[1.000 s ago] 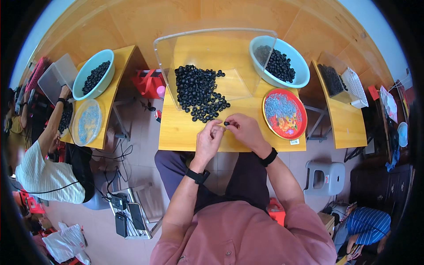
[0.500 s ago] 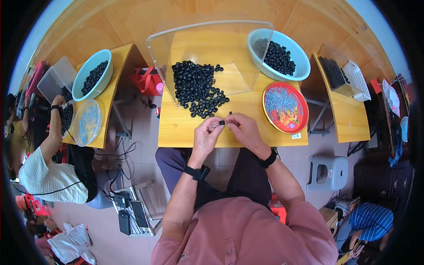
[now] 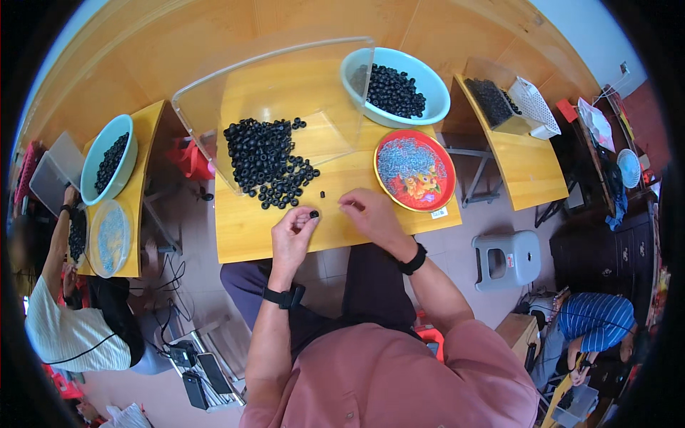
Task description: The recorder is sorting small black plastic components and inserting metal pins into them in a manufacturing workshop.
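Between the thumb and forefinger of my left hand point(image 3: 291, 235) is a small black ring-shaped part point(image 3: 314, 214). Apart from it on the right is my right hand point(image 3: 374, 220), its thumb and fingertips drawn together; whatever they pinch is too small to see. One small black piece point(image 3: 322, 194) stands alone on the yellow table just beyond my hands. Farther off to the left lies a heap of black ring-shaped parts point(image 3: 260, 153). Right of my right hand is a round red tray point(image 3: 448, 187) with many tiny bluish, shiny pieces point(image 3: 412, 158) in it.
A clear plastic box point(image 3: 271, 60) lies on its side around the heap. Behind the tray stands a light blue basin point(image 3: 441, 107) of black parts. A grey stool point(image 3: 508, 260) stands right. At the left table point(image 3: 135, 250), another person point(image 3: 78, 321) works among similar containers.
My hands have parted, the right one moving toward the red tray. The black part has stayed in my left fingers. The whole view has swung to the right.
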A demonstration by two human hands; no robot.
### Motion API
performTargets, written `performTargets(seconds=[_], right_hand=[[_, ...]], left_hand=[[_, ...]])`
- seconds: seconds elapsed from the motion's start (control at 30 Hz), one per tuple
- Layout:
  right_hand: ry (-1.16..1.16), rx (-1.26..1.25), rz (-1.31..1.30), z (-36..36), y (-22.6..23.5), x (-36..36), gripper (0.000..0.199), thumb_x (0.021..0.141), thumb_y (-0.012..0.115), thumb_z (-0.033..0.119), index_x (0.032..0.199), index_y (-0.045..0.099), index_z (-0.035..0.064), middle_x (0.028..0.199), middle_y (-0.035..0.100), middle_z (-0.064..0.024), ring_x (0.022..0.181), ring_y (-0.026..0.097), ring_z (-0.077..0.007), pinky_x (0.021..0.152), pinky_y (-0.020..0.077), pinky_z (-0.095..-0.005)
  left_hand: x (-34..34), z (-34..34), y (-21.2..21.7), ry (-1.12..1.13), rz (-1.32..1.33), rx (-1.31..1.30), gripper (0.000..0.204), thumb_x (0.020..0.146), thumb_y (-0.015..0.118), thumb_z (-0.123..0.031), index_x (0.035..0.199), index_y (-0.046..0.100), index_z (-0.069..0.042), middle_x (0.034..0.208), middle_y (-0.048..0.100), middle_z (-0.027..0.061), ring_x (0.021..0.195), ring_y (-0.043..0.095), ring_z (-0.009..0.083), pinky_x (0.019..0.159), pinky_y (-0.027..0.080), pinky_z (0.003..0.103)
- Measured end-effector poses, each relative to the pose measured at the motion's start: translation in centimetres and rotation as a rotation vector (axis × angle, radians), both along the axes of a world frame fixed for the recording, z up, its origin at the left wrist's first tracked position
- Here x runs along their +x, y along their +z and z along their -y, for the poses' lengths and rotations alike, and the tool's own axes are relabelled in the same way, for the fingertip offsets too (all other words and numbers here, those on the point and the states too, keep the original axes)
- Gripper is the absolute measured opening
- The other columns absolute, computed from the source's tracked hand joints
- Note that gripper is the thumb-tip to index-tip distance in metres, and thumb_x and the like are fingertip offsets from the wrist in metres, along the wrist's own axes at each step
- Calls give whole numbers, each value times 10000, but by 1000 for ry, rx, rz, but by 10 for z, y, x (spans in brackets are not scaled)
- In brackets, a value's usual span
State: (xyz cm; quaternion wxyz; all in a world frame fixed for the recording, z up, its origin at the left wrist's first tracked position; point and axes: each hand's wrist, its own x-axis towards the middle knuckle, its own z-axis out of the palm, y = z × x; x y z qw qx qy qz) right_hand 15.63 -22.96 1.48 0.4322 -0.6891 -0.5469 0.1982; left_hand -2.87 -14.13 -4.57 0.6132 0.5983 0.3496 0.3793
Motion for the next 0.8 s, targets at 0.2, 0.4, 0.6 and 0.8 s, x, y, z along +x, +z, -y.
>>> performTargets(seconds=[0.2,0.4,0.6,0.8], right_hand=[[-215,-33,418,25,18,86,113,876,639,66,934,734,45,940,724,-151,901,701,-328,769,552,-433],[-337,-285,375,21,8,109,94,844,729,136,896,768,69,868,747,-147,829,724,-329,752,560,-436],[-349,-366,526,12,3,103,104,828,738,184,856,770,89,852,743,-167,808,723,-352,723,561,-453],[-396,-265,560,13,20,94,85,812,661,71,846,730,36,831,717,-214,833,707,-392,740,558,-482]], left_hand=[[1,1,5,-14,-52,35,161,907,744,-12,1061,702,4,892,718,20,773,623,54,729,522,219],[2,1,5,-19,-64,49,147,909,744,-18,1048,705,6,869,710,12,756,605,49,708,508,213],[3,3,5,-25,-56,39,145,912,743,-21,1048,704,11,855,698,1,740,583,42,687,491,205],[1,1,3,-22,-41,43,147,916,737,-21,1053,699,18,860,696,1,741,573,39,690,486,203]])
